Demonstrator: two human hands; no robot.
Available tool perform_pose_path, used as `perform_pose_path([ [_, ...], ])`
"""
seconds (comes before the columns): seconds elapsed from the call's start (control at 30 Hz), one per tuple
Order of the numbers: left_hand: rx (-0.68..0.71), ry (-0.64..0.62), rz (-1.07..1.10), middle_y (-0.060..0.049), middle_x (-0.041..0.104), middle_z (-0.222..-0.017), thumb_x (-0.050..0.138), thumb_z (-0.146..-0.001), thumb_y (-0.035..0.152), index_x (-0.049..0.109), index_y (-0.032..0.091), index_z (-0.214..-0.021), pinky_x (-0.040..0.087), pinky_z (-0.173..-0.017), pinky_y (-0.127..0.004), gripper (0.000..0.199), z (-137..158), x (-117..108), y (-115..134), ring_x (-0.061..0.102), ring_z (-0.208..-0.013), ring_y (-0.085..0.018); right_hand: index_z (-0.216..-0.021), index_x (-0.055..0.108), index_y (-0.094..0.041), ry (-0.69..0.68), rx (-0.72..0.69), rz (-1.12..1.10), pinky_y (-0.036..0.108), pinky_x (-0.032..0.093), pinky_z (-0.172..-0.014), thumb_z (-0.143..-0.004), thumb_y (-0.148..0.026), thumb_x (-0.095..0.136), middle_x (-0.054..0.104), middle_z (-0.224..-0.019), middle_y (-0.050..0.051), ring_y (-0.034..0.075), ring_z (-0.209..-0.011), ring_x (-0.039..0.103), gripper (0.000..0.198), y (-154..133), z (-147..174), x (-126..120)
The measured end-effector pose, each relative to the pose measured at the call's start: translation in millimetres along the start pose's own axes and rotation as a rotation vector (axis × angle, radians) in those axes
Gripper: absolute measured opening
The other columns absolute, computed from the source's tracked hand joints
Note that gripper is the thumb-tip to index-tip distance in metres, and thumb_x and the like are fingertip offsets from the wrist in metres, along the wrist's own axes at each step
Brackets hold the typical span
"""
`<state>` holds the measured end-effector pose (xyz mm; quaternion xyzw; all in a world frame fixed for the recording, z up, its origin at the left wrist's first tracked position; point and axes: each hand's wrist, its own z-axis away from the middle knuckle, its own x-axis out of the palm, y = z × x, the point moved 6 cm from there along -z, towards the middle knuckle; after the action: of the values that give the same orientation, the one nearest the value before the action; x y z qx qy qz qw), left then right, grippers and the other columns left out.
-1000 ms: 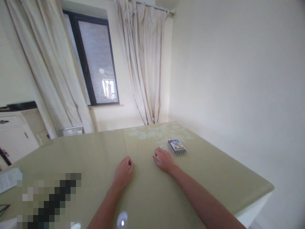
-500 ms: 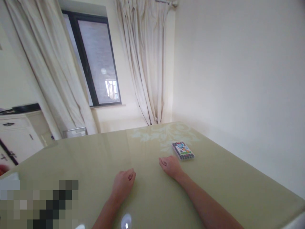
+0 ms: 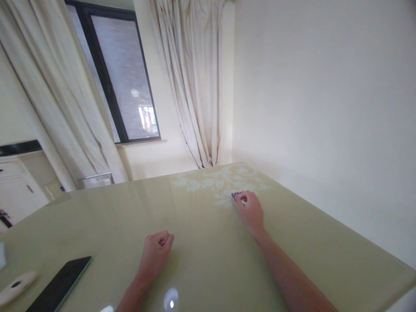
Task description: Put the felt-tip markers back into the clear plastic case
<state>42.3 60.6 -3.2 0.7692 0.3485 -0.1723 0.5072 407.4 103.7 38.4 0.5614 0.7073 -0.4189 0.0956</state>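
On our table (image 3: 201, 260), a flat black slab (image 3: 61, 281) lies slanted at the left, just beside a pale oval thing (image 3: 28, 278) with a dark spot, which the picture edge cuts off. Beyond the far edge we see a dark-framed window (image 3: 120, 73) between a left curtain (image 3: 55, 95) and a right curtain (image 3: 195, 86), a white cabinet (image 3: 19, 190) at far left, and a plain wall (image 3: 325, 108) along the right.

The small box (image 3: 233, 196) lies near the far right corner, mostly hidden under our right hand (image 3: 251, 210). That arm reaches forward, slanting leftward, fingers curled over the box; we cannot tell whether they are clamped on it.

Our left hand (image 3: 157, 248), a loose fist with thumb against fingers, is well apart from the right, between the slab and the box.
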Motion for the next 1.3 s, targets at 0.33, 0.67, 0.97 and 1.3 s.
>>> perform_pose_path([
  [0.33,0.041,-0.04,0.012,0.007,0.014,-0.056,0.043,-0.078,0.044,0.016,0.026,-0.057,0.019,-0.053,-0.026,0.039,0,5,1,0.023,-0.05,-0.01,-0.139,0.054,-0.011,-0.349,0.324,0.252,0.047,0.043,-0.099,-0.085,-0.065,0.063,0.062,-0.131,0.024,0.039,-0.124,0.057,0.077,38,6,15],
  [0.67,0.27,-0.195,-0.242,-0.002,0.061,-0.074,0.045,-0.094,0.034,0.055,0.022,-0.072,0.043,-0.066,-0.029,0.027,24,27,51,0.059,-0.07,-0.018,-0.138,0.057,-0.011,-0.496,0.068,0.09,0.049,0.042,-0.103,-0.085,-0.056,0.067,0.062,-0.134,0.022,0.039,-0.126,0.054,0.071,-28,38,32],
  [0.97,0.208,-0.201,-0.366,-0.009,0.037,-0.164,0.07,-0.078,0.065,0.042,0.03,-0.155,0.03,-0.119,-0.056,0.089,50,40,63,0.03,-0.151,-0.038,-0.125,0.065,-0.013,-0.722,0.054,-0.541,0.038,0.052,-0.091,-0.096,-0.056,0.052,0.075,-0.11,0.015,0.026,-0.1,0.071,0.054,-77,77,36],
  [1.3,0.218,-0.09,-0.383,-0.015,0.055,-0.15,0.065,-0.084,0.038,0.059,0.019,-0.141,0.045,-0.11,-0.058,0.061,35,32,51,0.046,-0.141,-0.04,-0.122,0.068,-0.023,-0.826,-0.04,-0.911,0.035,0.057,-0.081,-0.099,-0.05,0.056,0.077,-0.098,0.007,0.022,-0.09,0.072,0.038,-111,96,21],
])
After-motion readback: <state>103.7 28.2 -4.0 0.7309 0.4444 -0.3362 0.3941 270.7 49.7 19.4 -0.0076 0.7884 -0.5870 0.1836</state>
